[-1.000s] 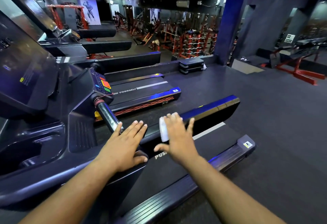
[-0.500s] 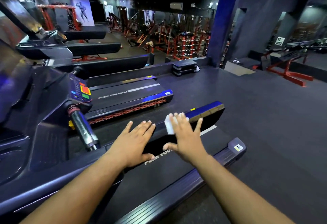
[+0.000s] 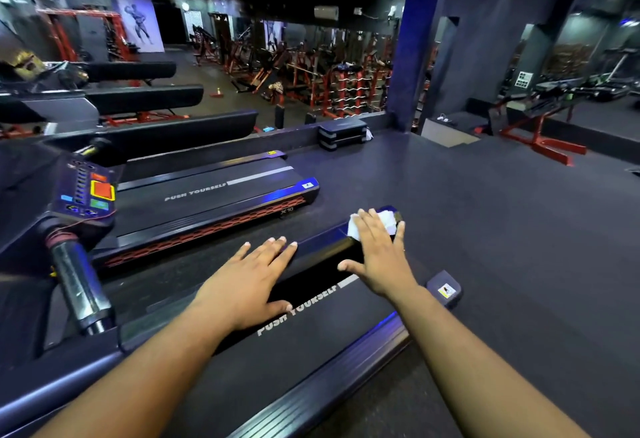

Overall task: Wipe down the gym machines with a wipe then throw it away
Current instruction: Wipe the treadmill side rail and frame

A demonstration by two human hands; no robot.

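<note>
I stand on a black treadmill whose belt (image 3: 277,361) reads "PUSH YOURSELF". Its dark handrail (image 3: 318,243) runs forward between my arms. My right hand (image 3: 379,250) lies flat with spread fingers on a white wipe (image 3: 355,228), pressing it onto the far end of the rail. The wipe shows on both sides of the fingers. My left hand (image 3: 247,281) rests flat on the same rail, closer to me, fingers straight and holding nothing.
The treadmill console with coloured buttons (image 3: 91,191) and a chrome grip (image 3: 81,285) stand at left. A second treadmill (image 3: 214,202) lies beyond. Dark floor (image 3: 485,229) spreads to the right, with a step platform (image 3: 343,132), a pillar (image 3: 405,56) and red machines (image 3: 540,136) farther off.
My right hand has slid the wipe forward along the rail to its far end. The left hand has also moved forward along the rail. The view has turned a little to the right.
</note>
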